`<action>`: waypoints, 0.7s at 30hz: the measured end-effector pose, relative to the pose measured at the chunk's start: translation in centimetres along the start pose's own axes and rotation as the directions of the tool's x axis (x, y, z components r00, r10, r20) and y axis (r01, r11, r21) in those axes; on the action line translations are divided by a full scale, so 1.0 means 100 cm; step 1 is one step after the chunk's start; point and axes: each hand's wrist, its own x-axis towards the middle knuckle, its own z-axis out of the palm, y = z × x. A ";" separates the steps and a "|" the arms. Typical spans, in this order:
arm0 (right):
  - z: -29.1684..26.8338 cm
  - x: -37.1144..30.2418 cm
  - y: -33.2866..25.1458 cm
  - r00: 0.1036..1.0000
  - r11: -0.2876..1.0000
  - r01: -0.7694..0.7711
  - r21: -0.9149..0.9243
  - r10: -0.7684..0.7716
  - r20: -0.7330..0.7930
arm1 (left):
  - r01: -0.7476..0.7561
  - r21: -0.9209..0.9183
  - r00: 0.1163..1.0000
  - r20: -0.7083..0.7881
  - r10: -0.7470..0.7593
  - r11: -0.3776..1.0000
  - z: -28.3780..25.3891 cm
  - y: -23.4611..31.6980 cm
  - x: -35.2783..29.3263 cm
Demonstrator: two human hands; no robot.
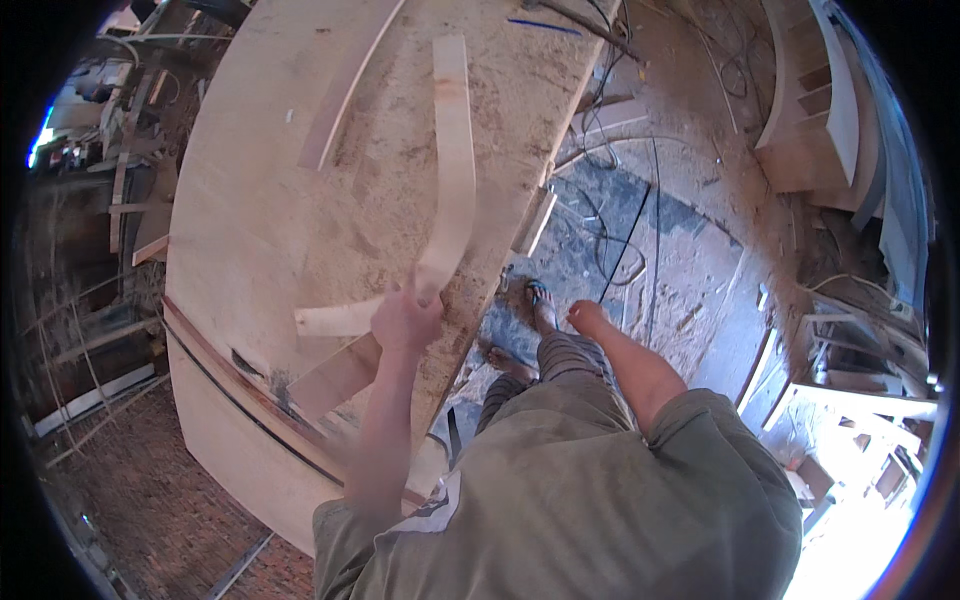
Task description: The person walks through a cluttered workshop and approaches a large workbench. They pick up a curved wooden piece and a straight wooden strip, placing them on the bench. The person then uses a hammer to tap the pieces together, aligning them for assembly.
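On the wooden bench top, my left hand (408,318) is closed on the lower, bent end of a pale wooden strip (453,150). The strip runs away from me along the bench and curves near the hand. A short pale piece (340,319) sticks out to the left of my fingers; the hand hides whether it joins the strip. Just below it lies a flat wooden board (338,378), partly under my forearm. My right hand (588,318) hangs over the floor to the right of the bench, its fingers curled, with nothing visible in them.
Sawdust covers much of the bench top (240,200). A long plank (345,90) lies at its far side, near a blue pen-like stick (543,26). Cables (600,220) trail over the floor by my feet. Curved wooden panels (810,150) stand at the right.
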 end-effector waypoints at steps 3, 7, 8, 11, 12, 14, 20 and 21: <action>-0.006 0.010 -0.024 0.997 0.987 0.062 -0.147 -0.053 0.063 | 0.035 -0.140 0.989 -0.140 -0.055 0.990 -0.014 0.007 0.001; -0.006 0.026 -0.068 0.990 0.994 0.082 -0.069 -0.074 0.118 | 0.179 -0.277 0.981 0.123 -0.150 0.944 -0.037 -0.007 -0.027; -0.004 0.029 -0.080 0.989 0.995 0.097 -0.038 -0.092 0.119 | 0.205 -0.278 0.968 0.197 -0.153 0.939 -0.039 -0.012 -0.039; 0.004 0.037 -0.111 0.970 0.969 0.235 0.072 -0.239 0.046 | 0.236 -0.265 0.933 0.331 -0.142 0.935 -0.039 -0.026 -0.084; 0.008 0.041 -0.120 0.962 0.958 0.267 0.106 -0.272 0.027 | 0.231 -0.237 0.929 0.343 -0.141 0.944 -0.036 -0.029 -0.100; 0.017 0.054 -0.136 0.975 0.967 0.220 0.127 -0.222 0.004 | 0.320 -0.324 0.899 0.399 -0.178 0.890 -0.029 -0.035 -0.132; 0.054 0.090 -0.152 0.965 0.968 0.195 0.157 -0.217 0.144 | 0.462 -0.293 0.800 0.544 -0.252 0.837 -0.010 -0.055 -0.186; 0.059 0.091 -0.146 0.961 0.977 0.173 0.124 -0.195 0.194 | 0.452 -0.387 0.825 0.524 -0.211 0.804 -0.009 -0.058 -0.191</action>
